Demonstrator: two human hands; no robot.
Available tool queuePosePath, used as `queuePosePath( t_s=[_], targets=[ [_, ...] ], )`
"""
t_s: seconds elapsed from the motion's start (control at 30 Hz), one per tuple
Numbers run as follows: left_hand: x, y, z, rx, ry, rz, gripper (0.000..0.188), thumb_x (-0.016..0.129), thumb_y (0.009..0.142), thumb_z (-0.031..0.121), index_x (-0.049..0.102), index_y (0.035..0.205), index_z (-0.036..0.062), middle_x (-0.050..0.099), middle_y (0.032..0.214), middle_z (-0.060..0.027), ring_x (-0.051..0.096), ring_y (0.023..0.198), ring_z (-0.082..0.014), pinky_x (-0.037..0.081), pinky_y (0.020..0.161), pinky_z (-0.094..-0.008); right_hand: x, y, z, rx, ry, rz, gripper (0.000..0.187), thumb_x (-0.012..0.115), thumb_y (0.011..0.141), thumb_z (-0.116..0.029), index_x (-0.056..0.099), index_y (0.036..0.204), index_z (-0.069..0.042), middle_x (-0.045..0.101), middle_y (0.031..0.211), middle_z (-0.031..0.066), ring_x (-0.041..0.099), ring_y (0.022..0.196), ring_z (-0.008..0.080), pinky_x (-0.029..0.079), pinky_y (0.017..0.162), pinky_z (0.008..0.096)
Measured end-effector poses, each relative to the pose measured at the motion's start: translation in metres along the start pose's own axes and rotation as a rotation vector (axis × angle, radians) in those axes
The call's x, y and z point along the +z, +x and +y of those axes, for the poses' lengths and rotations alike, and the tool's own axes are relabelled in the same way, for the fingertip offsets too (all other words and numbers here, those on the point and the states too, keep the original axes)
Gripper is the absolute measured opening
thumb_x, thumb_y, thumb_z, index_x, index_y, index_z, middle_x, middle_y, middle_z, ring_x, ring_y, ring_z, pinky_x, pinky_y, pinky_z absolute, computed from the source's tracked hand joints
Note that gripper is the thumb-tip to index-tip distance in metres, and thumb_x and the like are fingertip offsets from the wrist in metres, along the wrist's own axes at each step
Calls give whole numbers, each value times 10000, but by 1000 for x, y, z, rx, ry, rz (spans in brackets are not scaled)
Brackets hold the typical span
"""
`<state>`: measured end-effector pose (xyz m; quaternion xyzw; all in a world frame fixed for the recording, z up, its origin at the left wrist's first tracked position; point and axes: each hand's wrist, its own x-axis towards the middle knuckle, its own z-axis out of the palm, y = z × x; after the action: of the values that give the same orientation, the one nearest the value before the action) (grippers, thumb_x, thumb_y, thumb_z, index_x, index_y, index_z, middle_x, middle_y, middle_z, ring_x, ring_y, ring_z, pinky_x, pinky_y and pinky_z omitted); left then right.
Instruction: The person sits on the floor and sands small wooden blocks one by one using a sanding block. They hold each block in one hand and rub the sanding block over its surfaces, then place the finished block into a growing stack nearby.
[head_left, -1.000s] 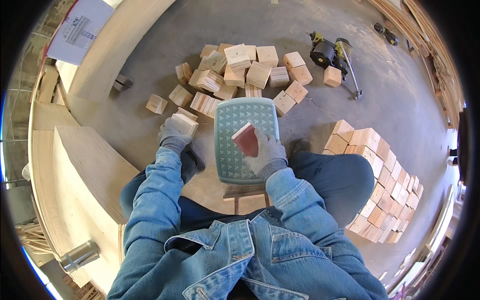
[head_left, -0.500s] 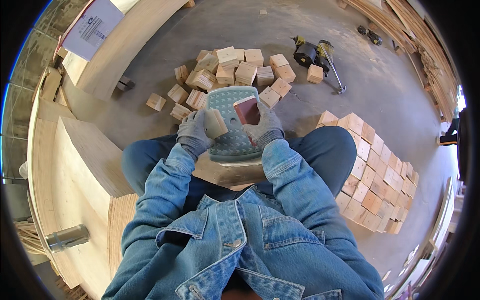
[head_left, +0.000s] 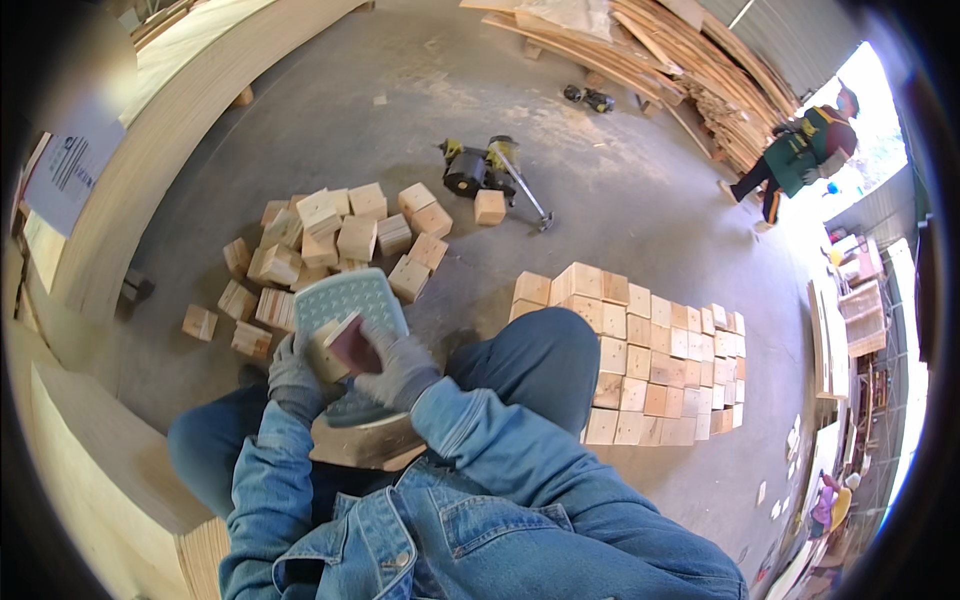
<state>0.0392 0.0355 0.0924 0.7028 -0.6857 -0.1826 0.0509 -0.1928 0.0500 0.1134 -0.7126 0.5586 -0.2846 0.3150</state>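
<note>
So, left hand [head_left: 296, 380] grasps the pale wood block [head_left: 324, 354], right hand [head_left: 402, 372] grips the dark-red block [head_left: 353, 349], both over the green stool [head_left: 345, 291]. Contact between blocks unclear. Likely risks: loose left hold could drop the wood block; right-hand overshoot could scrape the left hand.

Nothing is showing clearly enough to read. Over at ten o'clock, a pale box [head_left: 75, 170] is showing some dark print [head_left: 70, 157] on the side facing us. A little dark mark is sitting there, and rows of tiny dark marks are lying near it. The letters are looking too small and too fuzzy to make out.
</note>
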Motion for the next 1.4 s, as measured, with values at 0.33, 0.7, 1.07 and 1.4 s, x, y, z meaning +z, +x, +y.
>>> queuePosePath(
  t_s=[0.33,0.7,1.07,1.4],
  targets=[
    [82,12,-38,221,-453,326,1099,995,659,391,411,1536,81,485,1476,-201,551,1345,-357,508,1112,-473,19,14,-43,-8,-474,-285,738,696,922,-446,547,1574,-135,478,1554,247,563,1314,458,434,1131,586],
    [41,9,-23,80,-404,211,1140,963,595,449,430,1543,108,506,1480,-241,553,1347,-442,497,1149,-492,43,84,-38,8,-575,-116,743,761,867,-431,581,1523,-134,544,1501,212,576,1304,458,509,1072,553],
    [53,6,-17,38,-378,133,1075,925,665,534,452,1522,92,502,1484,-220,496,1392,-416,446,1200,-485,11,-22,-32,16,-599,-241,820,815,850,-380,528,1568,-105,481,1560,251,521,1369,477,440,1141,558],
    [47,9,-14,-9,-393,100,1123,950,597,395,422,1535,78,474,1497,-234,487,1403,-423,451,1206,-469,31,88,-43,50,-539,-142,772,799,869,-405,571,1531,-80,554,1500,238,599,1319,434,492,1124,489]
  ],
)
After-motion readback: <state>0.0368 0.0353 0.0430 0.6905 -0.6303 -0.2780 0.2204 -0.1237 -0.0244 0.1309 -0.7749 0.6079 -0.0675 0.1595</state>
